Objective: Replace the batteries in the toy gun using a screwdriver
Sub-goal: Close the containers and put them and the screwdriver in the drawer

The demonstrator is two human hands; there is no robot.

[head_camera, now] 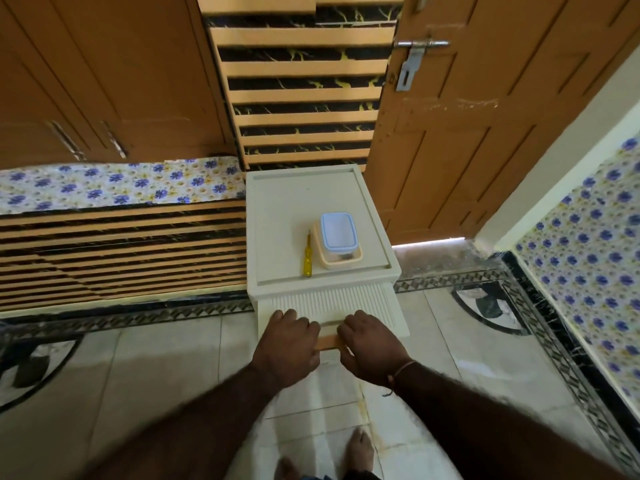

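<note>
A yellow-handled screwdriver [307, 255] lies on top of a cream plastic drawer cabinet [277, 202], beside a small clear container with a blue-rimmed lid [337, 233] that sits in a beige tray. My left hand [287, 341] and my right hand [370, 344] both grip an orange handle [328, 341] at the front of the cabinet's ribbed top drawer [329, 301], which stands out from the cabinet. No toy gun or batteries show.
A bench with a flowered cloth [121, 183] and striped front runs along the left. A brown door [467, 116] with a metal latch stands ajar behind the cabinet. A flower-tiled wall [588, 244] is at the right. My bare feet [360, 448] stand on pale floor tiles.
</note>
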